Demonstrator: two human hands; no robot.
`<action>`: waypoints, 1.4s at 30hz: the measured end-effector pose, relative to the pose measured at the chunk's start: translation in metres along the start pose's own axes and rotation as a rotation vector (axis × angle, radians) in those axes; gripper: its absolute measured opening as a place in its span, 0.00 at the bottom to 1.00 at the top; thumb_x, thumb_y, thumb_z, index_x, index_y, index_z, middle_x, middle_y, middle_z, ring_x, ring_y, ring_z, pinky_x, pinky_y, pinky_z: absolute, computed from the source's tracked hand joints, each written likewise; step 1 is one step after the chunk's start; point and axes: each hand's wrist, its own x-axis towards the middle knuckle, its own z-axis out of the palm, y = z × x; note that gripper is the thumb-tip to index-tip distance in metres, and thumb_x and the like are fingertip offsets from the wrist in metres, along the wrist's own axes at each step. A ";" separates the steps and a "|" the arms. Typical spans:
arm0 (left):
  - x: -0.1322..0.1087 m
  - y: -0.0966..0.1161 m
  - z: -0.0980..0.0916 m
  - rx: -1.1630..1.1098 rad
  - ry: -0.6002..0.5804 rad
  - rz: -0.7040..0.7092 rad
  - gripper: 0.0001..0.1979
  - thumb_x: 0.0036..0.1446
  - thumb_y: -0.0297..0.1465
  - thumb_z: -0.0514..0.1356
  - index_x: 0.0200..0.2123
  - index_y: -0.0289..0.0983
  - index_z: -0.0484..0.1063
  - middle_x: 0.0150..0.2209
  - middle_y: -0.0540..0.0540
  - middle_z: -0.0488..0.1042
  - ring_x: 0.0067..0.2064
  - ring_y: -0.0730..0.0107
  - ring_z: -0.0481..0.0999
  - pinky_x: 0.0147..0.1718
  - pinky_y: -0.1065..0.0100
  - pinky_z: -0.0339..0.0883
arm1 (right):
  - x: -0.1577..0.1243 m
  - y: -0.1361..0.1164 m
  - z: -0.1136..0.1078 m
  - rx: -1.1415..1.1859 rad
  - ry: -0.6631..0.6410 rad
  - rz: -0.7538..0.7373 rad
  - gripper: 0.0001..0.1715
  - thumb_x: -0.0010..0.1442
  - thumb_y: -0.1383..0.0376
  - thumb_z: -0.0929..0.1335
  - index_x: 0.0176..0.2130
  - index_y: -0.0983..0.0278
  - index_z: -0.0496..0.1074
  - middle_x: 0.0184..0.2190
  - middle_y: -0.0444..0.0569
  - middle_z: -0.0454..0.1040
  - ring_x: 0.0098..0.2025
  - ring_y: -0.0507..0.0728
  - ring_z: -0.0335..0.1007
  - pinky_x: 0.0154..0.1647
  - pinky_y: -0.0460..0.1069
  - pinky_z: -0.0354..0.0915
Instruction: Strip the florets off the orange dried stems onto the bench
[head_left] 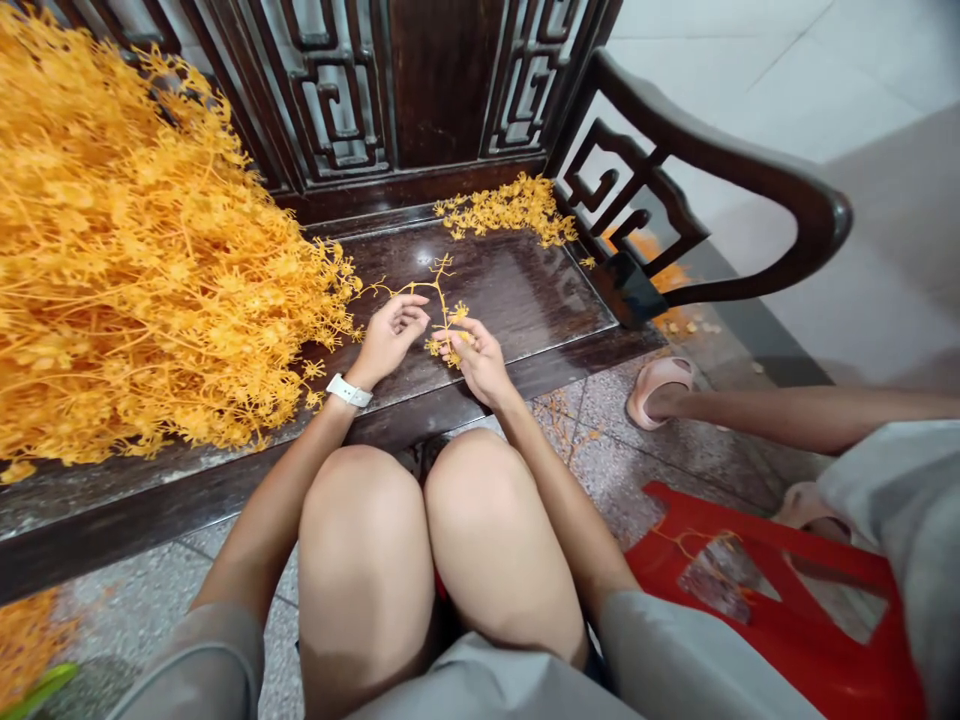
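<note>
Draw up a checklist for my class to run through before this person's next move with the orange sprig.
1. Right hand pinching the orange sprig: ok.
2. Left hand gripping the sprig: cannot tell; its fingers curl close beside the stem.
3. White watch on the left wrist clear of the sprig: ok.
4. Loose pile of orange sprigs kept on the dark wooden bench seat: ok, though it spills past the seat's front edge.
5. Stone floor free of fallen bits: not ok; orange twigs lie on it.
6. Red plastic stool free of stems: not ok; an orange stem lies across it.
</note>
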 end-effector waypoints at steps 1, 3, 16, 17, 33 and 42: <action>0.001 -0.002 0.000 0.012 0.010 -0.022 0.21 0.57 0.41 0.77 0.50 0.37 0.82 0.39 0.44 0.84 0.37 0.68 0.82 0.42 0.66 0.75 | -0.001 -0.001 0.000 -0.001 -0.033 0.010 0.36 0.54 0.45 0.84 0.53 0.55 0.75 0.40 0.45 0.87 0.36 0.55 0.81 0.45 0.52 0.78; 0.002 -0.005 0.002 0.021 -0.048 -0.090 0.23 0.56 0.46 0.77 0.47 0.36 0.83 0.40 0.44 0.84 0.37 0.67 0.81 0.40 0.67 0.74 | -0.002 -0.003 0.001 -0.027 -0.081 0.017 0.37 0.54 0.44 0.84 0.54 0.55 0.74 0.41 0.46 0.87 0.40 0.56 0.82 0.49 0.54 0.79; 0.000 -0.011 0.014 -0.065 -0.038 -0.225 0.26 0.43 0.49 0.83 0.31 0.35 0.80 0.26 0.47 0.78 0.26 0.72 0.76 0.26 0.70 0.72 | 0.006 0.012 -0.003 -0.148 0.107 -0.117 0.27 0.51 0.47 0.85 0.41 0.59 0.79 0.37 0.44 0.80 0.34 0.54 0.71 0.41 0.51 0.71; -0.001 -0.010 0.014 -0.073 -0.023 -0.233 0.25 0.43 0.47 0.83 0.31 0.36 0.80 0.26 0.48 0.78 0.26 0.72 0.75 0.25 0.71 0.71 | 0.006 0.012 -0.002 -0.151 0.094 -0.111 0.27 0.51 0.46 0.84 0.40 0.59 0.79 0.35 0.44 0.80 0.34 0.54 0.70 0.40 0.51 0.70; 0.015 -0.002 -0.018 -0.034 0.244 -0.277 0.08 0.56 0.30 0.75 0.33 0.35 0.79 0.27 0.47 0.81 0.21 0.76 0.71 0.19 0.74 0.61 | 0.005 0.016 -0.009 -0.185 0.320 -0.235 0.36 0.51 0.51 0.85 0.54 0.54 0.76 0.49 0.46 0.75 0.34 0.51 0.66 0.35 0.47 0.70; 0.018 -0.006 -0.023 0.014 0.222 -0.288 0.09 0.60 0.31 0.75 0.35 0.36 0.79 0.28 0.48 0.80 0.21 0.78 0.69 0.20 0.74 0.62 | 0.006 0.020 -0.013 -0.186 0.398 -0.278 0.32 0.57 0.47 0.82 0.53 0.52 0.71 0.42 0.44 0.67 0.30 0.49 0.61 0.24 0.44 0.65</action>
